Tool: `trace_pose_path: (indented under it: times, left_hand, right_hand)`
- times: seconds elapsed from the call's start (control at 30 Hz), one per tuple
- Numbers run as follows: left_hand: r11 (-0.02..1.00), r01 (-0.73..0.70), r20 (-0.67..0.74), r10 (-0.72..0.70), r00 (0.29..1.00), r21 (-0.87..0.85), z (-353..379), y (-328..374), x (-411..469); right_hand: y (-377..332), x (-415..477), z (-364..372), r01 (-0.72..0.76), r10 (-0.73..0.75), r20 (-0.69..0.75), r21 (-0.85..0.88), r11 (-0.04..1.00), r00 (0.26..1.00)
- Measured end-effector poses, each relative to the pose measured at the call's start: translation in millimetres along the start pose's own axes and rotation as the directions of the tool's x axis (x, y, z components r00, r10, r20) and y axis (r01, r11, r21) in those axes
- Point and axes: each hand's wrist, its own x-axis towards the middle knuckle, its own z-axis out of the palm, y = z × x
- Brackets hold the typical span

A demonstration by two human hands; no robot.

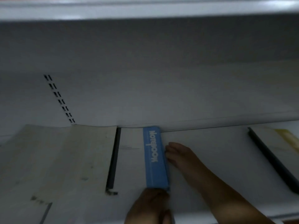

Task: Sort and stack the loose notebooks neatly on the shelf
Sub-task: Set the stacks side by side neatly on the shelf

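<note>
A stack of notebooks [155, 159], white-covered with a blue band printed "Notebook", lies on the white shelf [210, 151], its far end against the back wall. My left hand [150, 206] grips the stack's near end from below the blue band. My right hand [176, 154] lies flat on the shelf with its fingertips pressed against the stack's right side. A black strip [114, 159] runs along the stack's left edge; I cannot tell if it is a spine or a divider.
Beige notebooks [64, 159] lie flat left of the black strip. At the far right lies another notebook with a black spine [271, 160] and a yellow patch [286, 135]. The upper shelf's white edge [145, 8] hangs overhead. Slotted holes [59, 99] mark the back wall.
</note>
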Motion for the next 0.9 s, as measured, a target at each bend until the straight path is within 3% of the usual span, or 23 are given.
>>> trace_pose_path:
  times: [0.13, 0.23, 0.47, 0.63, 0.8, 0.9]
  left_hand:
    - [0.996, -0.063, -0.017, 0.064, 0.998, 0.071, -19.9, 27.5, 8.5]
    - [0.996, 0.014, -0.035, -0.011, 0.999, 0.083, -20.3, 27.3, 10.4]
    - [0.990, 0.085, -0.214, -0.059, 0.975, 0.111, -22.9, 28.9, 3.4]
    - [0.985, 0.087, -0.254, -0.048, 0.966, 0.147, -20.6, 30.6, 2.7]
    - [0.978, 0.032, -0.237, 0.018, 0.971, 0.204, -19.7, 29.6, -1.0]
    - [0.977, 0.072, -0.261, -0.018, 0.965, 0.199, -18.9, 29.6, -2.1]
  right_hand:
    - [-8.0, 16.0, 7.4, 0.053, -0.038, 0.217, -0.062, 0.997, 0.975]
    - [-6.7, 18.0, 15.8, 0.010, 0.024, 0.347, -0.097, 0.995, 0.938]
    - [-15.2, 28.3, -5.3, -0.109, 0.022, 0.245, 0.350, 0.930, 0.969]
    - [-19.0, 18.8, 0.3, -0.137, 0.032, 0.298, 0.337, 0.931, 0.954]
    - [-15.5, -7.5, -17.2, -0.256, 0.153, 0.320, 0.308, 0.916, 0.935]
    - [-3.0, -20.8, -13.5, -0.291, 0.167, 0.343, 0.348, 0.891, 0.924]
